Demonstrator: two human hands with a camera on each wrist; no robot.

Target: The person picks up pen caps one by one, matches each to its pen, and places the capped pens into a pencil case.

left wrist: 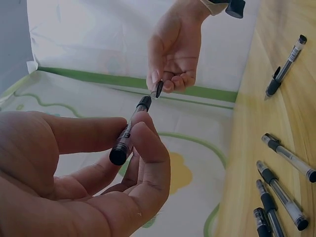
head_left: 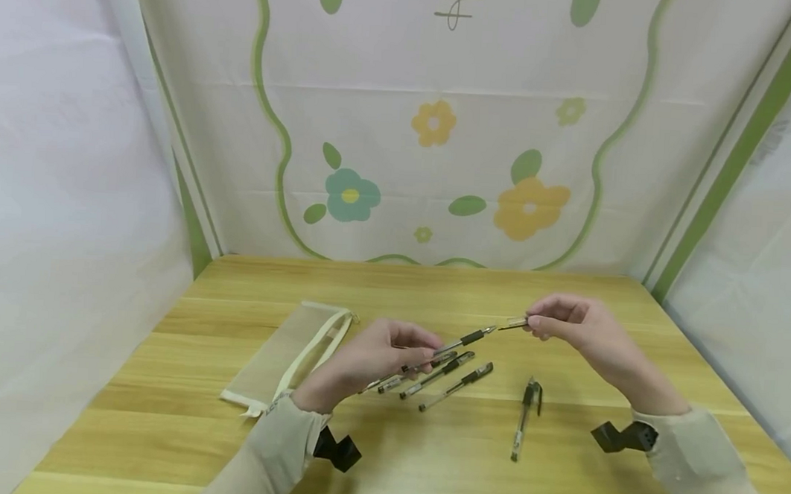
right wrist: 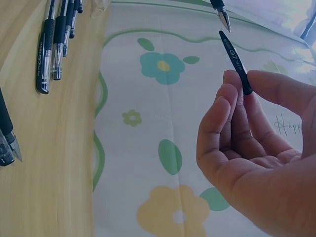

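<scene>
Above the table, my left hand (head_left: 376, 356) pinches a gel pen (head_left: 473, 338) with a clear barrel and black grip, its bare metal tip pointing right. In the left wrist view the pen's black end (left wrist: 118, 154) sits between thumb and fingers. My right hand (head_left: 592, 341) pinches a clear pen cap (head_left: 516, 323) between thumb and fingertips. The cap's black clip (right wrist: 234, 59) carries white lettering. Pen tip and cap face each other, apart by a small gap in the right wrist view.
Several similar pens (head_left: 447, 385) lie side by side below my left hand. Another pen (head_left: 522, 425) with a bare tip lies nearer the right hand, a clip beside its grip. A pale mesh zip pouch (head_left: 265, 356) rests at left. Printed cloth (head_left: 388, 127) hangs behind the table.
</scene>
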